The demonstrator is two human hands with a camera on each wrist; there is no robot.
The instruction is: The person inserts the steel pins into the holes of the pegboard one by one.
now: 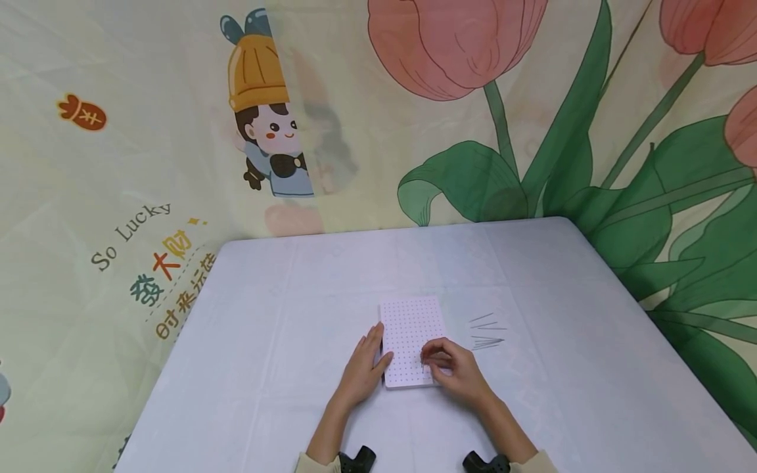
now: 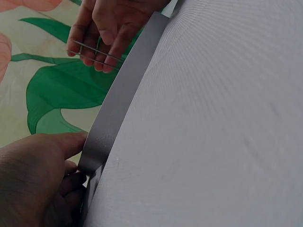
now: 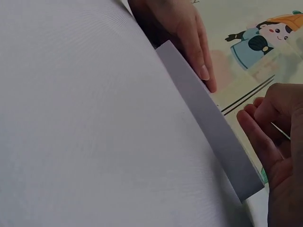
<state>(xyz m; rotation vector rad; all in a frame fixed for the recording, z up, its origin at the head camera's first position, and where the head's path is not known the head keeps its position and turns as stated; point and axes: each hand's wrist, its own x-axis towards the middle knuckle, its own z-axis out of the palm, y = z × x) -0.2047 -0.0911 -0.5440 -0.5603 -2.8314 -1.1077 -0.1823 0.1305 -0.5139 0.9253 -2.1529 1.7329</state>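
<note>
In front of me lies a white board (image 1: 408,328) with a grid of small dark dots, its thick side wall (image 2: 124,90) seen in the left wrist view. My left hand (image 1: 362,368) rests along the board's left edge with fingers extended, thumb at the rim. Over the board's lower right part is my right hand (image 1: 458,371), its fingers loosely bent and thumb apart from them. Two thin metal rods (image 3: 248,94) stand out from the board's face beside the right fingertips. Whether the fingertips touch these rods is unclear.
More thin metal rods (image 1: 487,341) lie loose on the white-covered table (image 1: 296,309), to the right of the board. Behind the table hangs a printed cloth (image 1: 343,118) with tulips and a cartoon figure. Dark devices (image 1: 357,458) sit on both wrists.
</note>
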